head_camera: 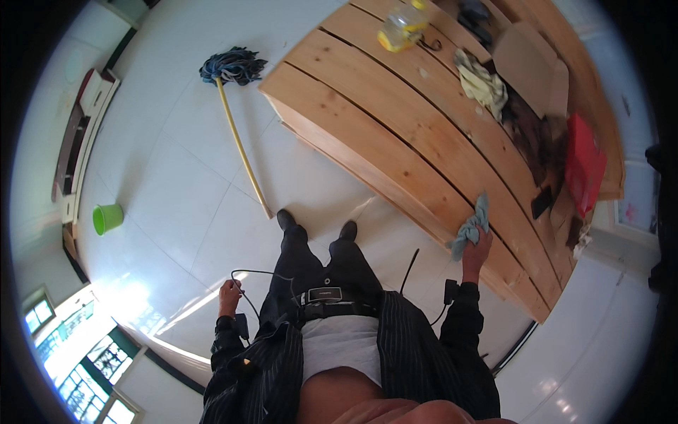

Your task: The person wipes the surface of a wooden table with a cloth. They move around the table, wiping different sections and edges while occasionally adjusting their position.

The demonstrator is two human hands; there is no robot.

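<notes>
My right hand (478, 252) grips a grey-green cloth (473, 228), which is bunched up and touches the near edge of a slatted wooden platform (365, 114). Down by my left side hangs my left hand (230, 292), its fingers curled loosely near a thin black cable; whether it holds the cable is unclear. Farther up the platform lie a crumpled pale yellow cloth (481, 85) and a clear plastic bottle with yellow ends (405, 26).
A string mop (233, 66) lies on the tiled floor, its yellow handle ending by my shoe. A green bucket (108, 219) stands at the left. On the platform are an open cardboard box (529, 69), a red item (584, 164), dark cloth and a black flat object (541, 202).
</notes>
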